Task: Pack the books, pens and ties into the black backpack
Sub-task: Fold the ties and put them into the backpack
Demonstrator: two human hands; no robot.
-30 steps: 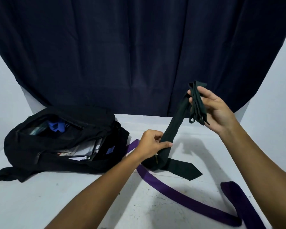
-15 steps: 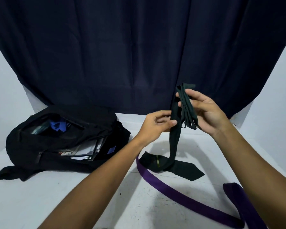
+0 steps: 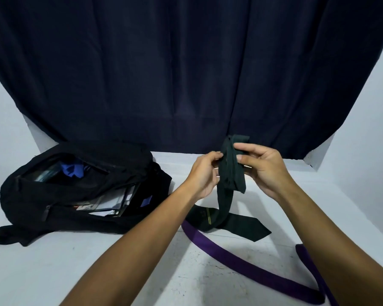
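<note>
black backpack [image 3: 80, 191] lies open on my left with books [image 3: 106, 202] inside. my left hand [image 3: 202, 173] and right hand [image 3: 263, 168] both pinch the folded dark tie [image 3: 230, 173]; purple tie [image 3: 241, 259] lies below.

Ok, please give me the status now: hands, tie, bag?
Left hand and right hand both grip the dark tie, half folded, tail on table. Backpack open. Purple tie not packed.
</note>
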